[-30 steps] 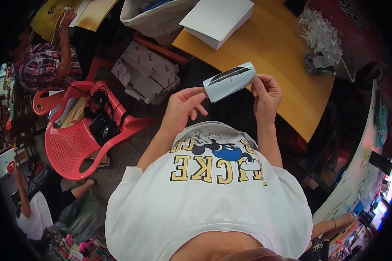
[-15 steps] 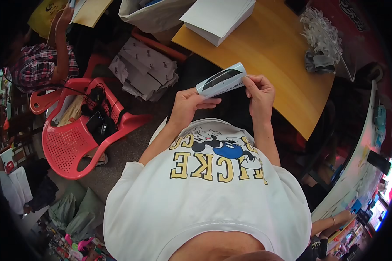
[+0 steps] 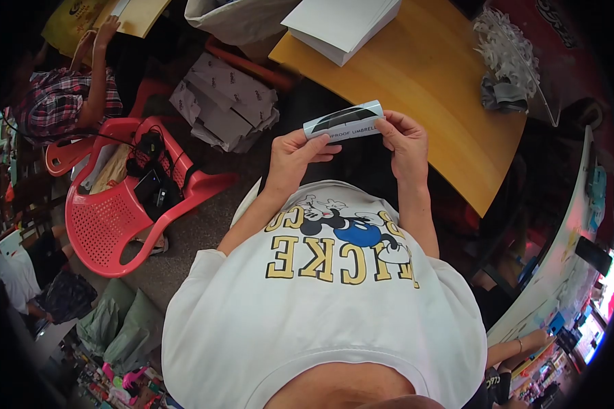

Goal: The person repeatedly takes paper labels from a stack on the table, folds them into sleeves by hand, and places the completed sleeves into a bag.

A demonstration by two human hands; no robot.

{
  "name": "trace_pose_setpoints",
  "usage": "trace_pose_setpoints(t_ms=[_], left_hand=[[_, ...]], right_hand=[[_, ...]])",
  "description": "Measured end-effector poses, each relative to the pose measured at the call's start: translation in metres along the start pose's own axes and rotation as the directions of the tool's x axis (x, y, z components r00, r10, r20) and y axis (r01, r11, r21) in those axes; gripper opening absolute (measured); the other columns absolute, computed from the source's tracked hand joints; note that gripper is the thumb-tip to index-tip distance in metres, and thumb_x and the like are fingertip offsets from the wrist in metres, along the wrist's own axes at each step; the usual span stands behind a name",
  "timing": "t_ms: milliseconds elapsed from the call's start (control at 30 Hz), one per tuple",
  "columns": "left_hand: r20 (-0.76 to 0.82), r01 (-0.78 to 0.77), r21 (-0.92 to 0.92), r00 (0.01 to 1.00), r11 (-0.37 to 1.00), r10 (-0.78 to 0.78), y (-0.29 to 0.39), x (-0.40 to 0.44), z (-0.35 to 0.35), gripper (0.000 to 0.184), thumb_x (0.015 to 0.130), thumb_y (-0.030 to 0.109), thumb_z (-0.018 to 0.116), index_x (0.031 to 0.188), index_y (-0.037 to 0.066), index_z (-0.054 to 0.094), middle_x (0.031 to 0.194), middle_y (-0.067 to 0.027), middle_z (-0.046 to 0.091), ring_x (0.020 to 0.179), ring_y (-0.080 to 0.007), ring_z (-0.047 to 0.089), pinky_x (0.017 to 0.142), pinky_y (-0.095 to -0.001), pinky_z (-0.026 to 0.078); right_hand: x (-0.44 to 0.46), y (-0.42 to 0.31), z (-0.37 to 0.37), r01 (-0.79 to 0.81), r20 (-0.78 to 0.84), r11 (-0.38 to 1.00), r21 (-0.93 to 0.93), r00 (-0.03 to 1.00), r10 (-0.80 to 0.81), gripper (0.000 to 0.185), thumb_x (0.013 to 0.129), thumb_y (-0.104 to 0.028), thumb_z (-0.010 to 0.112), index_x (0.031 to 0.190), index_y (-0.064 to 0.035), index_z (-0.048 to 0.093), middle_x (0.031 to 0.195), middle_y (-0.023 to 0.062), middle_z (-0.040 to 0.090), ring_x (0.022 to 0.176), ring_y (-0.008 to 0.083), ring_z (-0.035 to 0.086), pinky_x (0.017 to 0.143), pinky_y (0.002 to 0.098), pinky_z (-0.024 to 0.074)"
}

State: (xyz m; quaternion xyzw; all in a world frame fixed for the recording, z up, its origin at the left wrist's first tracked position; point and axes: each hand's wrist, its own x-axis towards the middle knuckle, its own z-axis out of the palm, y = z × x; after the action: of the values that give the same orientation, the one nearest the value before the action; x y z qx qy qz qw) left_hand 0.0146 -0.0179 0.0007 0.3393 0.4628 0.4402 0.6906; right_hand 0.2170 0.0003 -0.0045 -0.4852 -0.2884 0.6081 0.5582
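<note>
A glossy, pale blue printed sheet [image 3: 344, 124], curved into a roll, shows a dark umbrella picture and the letters "PROOF UMBREL". My left hand [image 3: 295, 158] pinches its left end between thumb and fingers. At the right end, my right hand [image 3: 405, 144] grips the sheet, thumb in front. Both hands hold it level above my lap, near the edge of the yellow table [image 3: 450, 102]. A stack of white sheets [image 3: 338, 24] lies on the table beyond it.
A red plastic chair [image 3: 109, 225] with black cables stands at left. Grey wrapped packages [image 3: 222, 102] lie beside it, below a white bag [image 3: 235, 24]. A white stringy bundle [image 3: 505, 54] is at the table's right. Other people sit at far left; a co-worker's arm [image 3: 512, 349] shows lower right.
The curved sheet has turned more level and moved slightly left, its lettering now facing me. My left hand, open earlier, has closed on its left end. At far left, the co-worker's hand has moved.
</note>
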Motion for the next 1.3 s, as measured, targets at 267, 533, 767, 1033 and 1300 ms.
trace_pose_setpoints(t_ms=[267,533,767,1033,1300], left_hand=[[0.019,0.032,-0.014,0.999,0.999,-0.031,-0.003,0.000,-0.006,0.021,0.089,0.010,0.058,0.105,-0.002,0.063,0.096,-0.0129,0.067,0.081,-0.0211,0.068,0.067,-0.0267,0.055],[-0.005,0.052,-0.063,0.999,0.997,-0.052,-0.001,0.003,-0.006,0.023,0.090,0.013,0.057,0.104,-0.004,0.061,0.094,-0.0139,0.066,0.077,-0.0223,0.068,0.058,-0.0241,0.056],[0.009,0.094,-0.114,0.996,0.989,-0.093,-0.005,0.003,-0.008,0.023,0.091,0.015,0.055,0.104,-0.003,0.060,0.097,-0.0133,0.065,0.077,-0.0236,0.068,0.056,-0.0249,0.057],[0.117,0.168,-0.421,0.985,0.892,-0.131,-0.014,0.012,-0.006,0.022,0.092,0.012,0.053,0.108,-0.001,0.057,0.103,-0.0149,0.064,0.088,-0.0242,0.067,0.064,-0.0267,0.057],[0.020,0.023,-0.156,1.000,0.988,-0.020,-0.016,0.011,0.001,0.018,0.088,0.007,0.058,0.103,-0.002,0.063,0.096,-0.0137,0.067,0.083,-0.0207,0.067,0.070,-0.0281,0.057]], right_hand=[[0.004,0.009,-0.007,-0.044,0.050,0.999,0.011,0.998,0.043,0.013,0.078,-0.002,0.069,0.090,0.0017,0.066,0.071,-0.0003,0.060,0.053,0.0023,0.041,0.047,0.0160,0.0291],[0.005,0.016,-0.006,-0.070,0.072,0.997,0.025,0.995,0.068,0.012,0.080,-0.002,0.067,0.092,0.0015,0.064,0.074,0.0003,0.060,0.052,0.0014,0.039,0.045,0.0154,0.0270],[0.005,0.018,-0.006,-0.061,0.070,0.998,-0.002,0.996,0.061,0.012,0.081,-0.001,0.066,0.093,0.0009,0.063,0.076,0.0001,0.060,0.051,0.0010,0.038,0.045,0.0146,0.0273],[0.005,0.019,-0.004,-0.025,0.044,0.999,-0.037,0.999,0.026,0.012,0.081,-0.001,0.066,0.093,0.0013,0.063,0.076,-0.0004,0.060,0.051,0.0005,0.038,0.044,0.0143,0.0269],[0.004,0.022,-0.003,-0.049,0.062,0.999,-0.009,0.997,0.050,0.011,0.080,-0.005,0.068,0.090,0.0002,0.065,0.073,-0.0019,0.059,0.052,0.0009,0.039,0.045,0.0155,0.0263]])
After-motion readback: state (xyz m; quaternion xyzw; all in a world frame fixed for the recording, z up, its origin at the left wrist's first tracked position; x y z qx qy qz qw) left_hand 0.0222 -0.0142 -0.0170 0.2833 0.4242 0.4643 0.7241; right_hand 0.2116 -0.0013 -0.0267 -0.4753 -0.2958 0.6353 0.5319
